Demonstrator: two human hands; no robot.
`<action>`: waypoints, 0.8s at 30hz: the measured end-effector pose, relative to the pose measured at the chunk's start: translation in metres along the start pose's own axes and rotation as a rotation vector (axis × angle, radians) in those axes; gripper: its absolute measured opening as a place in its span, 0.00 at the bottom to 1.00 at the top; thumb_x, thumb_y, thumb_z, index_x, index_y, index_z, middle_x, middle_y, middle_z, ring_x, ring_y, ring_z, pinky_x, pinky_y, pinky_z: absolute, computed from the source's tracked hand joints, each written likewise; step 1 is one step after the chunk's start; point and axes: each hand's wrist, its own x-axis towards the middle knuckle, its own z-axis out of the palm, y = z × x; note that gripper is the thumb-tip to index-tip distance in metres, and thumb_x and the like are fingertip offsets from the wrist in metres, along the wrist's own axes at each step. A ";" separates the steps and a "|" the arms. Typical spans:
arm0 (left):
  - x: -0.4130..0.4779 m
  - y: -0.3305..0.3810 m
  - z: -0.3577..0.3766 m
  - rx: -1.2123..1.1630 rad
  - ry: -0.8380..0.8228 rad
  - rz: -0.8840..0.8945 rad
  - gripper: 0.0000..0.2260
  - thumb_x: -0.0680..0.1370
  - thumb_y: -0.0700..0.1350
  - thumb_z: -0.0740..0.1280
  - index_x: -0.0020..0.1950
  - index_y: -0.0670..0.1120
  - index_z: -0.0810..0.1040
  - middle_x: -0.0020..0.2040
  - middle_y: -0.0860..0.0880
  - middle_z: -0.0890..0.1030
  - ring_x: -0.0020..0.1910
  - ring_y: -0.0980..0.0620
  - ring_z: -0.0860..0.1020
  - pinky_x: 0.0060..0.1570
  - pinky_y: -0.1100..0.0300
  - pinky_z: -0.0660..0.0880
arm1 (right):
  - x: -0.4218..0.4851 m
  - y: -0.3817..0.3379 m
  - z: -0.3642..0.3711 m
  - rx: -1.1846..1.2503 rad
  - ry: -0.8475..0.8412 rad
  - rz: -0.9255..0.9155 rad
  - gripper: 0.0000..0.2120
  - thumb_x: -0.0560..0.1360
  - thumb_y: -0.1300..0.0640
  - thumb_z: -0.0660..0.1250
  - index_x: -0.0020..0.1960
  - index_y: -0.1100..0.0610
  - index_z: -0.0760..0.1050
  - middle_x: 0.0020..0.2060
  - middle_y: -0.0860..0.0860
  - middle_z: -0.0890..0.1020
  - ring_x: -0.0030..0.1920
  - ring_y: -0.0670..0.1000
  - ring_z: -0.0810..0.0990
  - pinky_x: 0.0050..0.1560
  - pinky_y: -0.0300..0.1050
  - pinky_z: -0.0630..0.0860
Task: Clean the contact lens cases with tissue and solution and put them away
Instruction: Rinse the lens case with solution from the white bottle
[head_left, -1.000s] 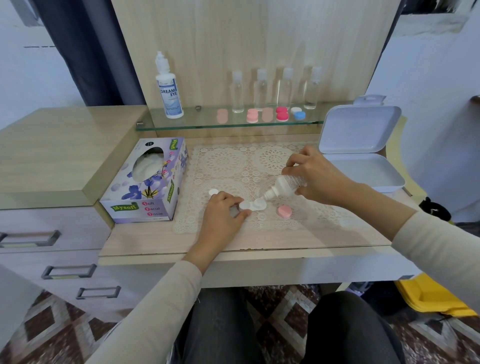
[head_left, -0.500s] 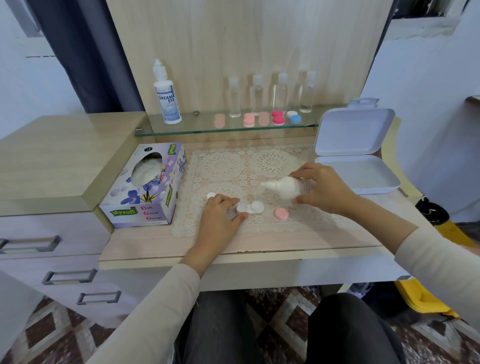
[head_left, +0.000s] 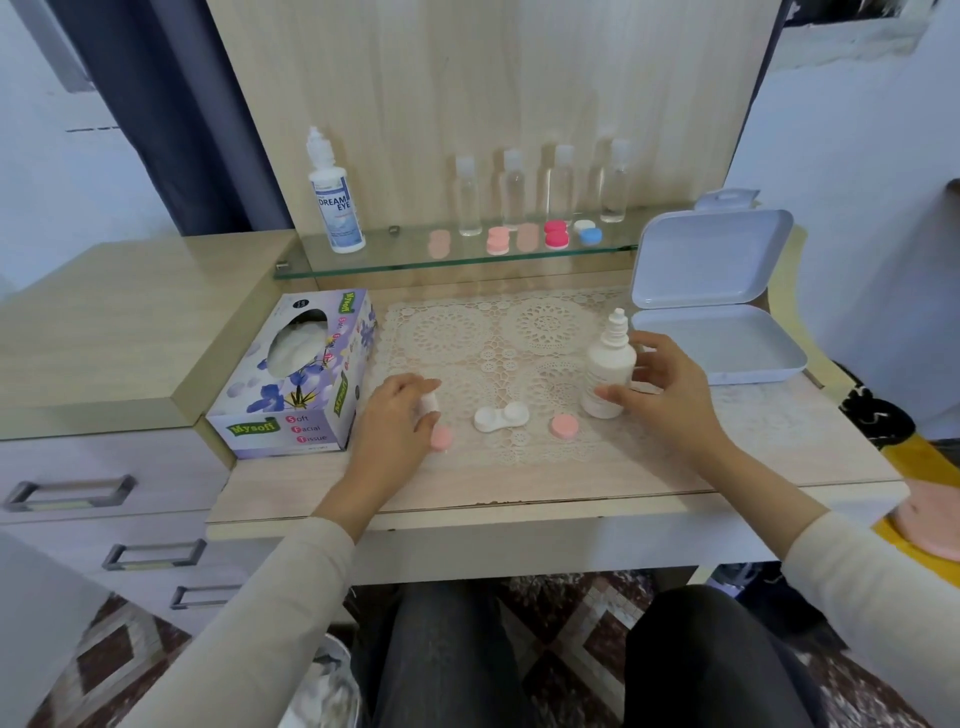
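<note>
A counter (head_left: 753, 441) with a lacy mat (head_left: 545, 322) is sitting under the hands, with a tissue box (head_left: 291, 410) on the left, an open white box (head_left: 727, 348) on the right and a solution bottle (head_left: 336, 208) standing on the glass shelf (head_left: 405, 262) behind. The white lens case (head_left: 501, 418) is lying open in the middle of the mat, with a pink cap (head_left: 564, 427) just beside it. The left hand (head_left: 397, 421) is pinching a white cap (head_left: 428, 402) in its fingers, with a second pink cap (head_left: 442, 438) at the fingertips, and the right hand (head_left: 665, 400) is curling its fingers round a small white bottle (head_left: 608, 369) standing upright on the mat.
</note>
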 end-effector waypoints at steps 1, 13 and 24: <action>0.001 -0.001 -0.001 -0.024 -0.020 -0.036 0.14 0.74 0.35 0.65 0.59 0.45 0.78 0.58 0.46 0.77 0.54 0.49 0.75 0.55 0.65 0.68 | -0.001 0.001 0.001 0.024 0.003 -0.006 0.25 0.64 0.65 0.76 0.58 0.53 0.71 0.47 0.46 0.78 0.46 0.40 0.78 0.43 0.26 0.73; 0.046 0.111 -0.015 -0.363 -0.062 0.079 0.10 0.70 0.41 0.72 0.51 0.50 0.81 0.38 0.59 0.77 0.33 0.68 0.75 0.40 0.75 0.72 | -0.008 0.008 0.008 0.101 0.046 -0.023 0.26 0.65 0.62 0.75 0.59 0.49 0.73 0.47 0.41 0.79 0.46 0.37 0.78 0.45 0.28 0.74; 0.074 0.162 0.009 -0.285 -0.228 0.254 0.11 0.72 0.42 0.71 0.54 0.49 0.81 0.40 0.56 0.77 0.37 0.63 0.75 0.43 0.72 0.71 | -0.010 0.005 0.005 0.138 0.038 -0.038 0.25 0.66 0.65 0.75 0.53 0.42 0.72 0.44 0.42 0.79 0.43 0.33 0.77 0.41 0.25 0.72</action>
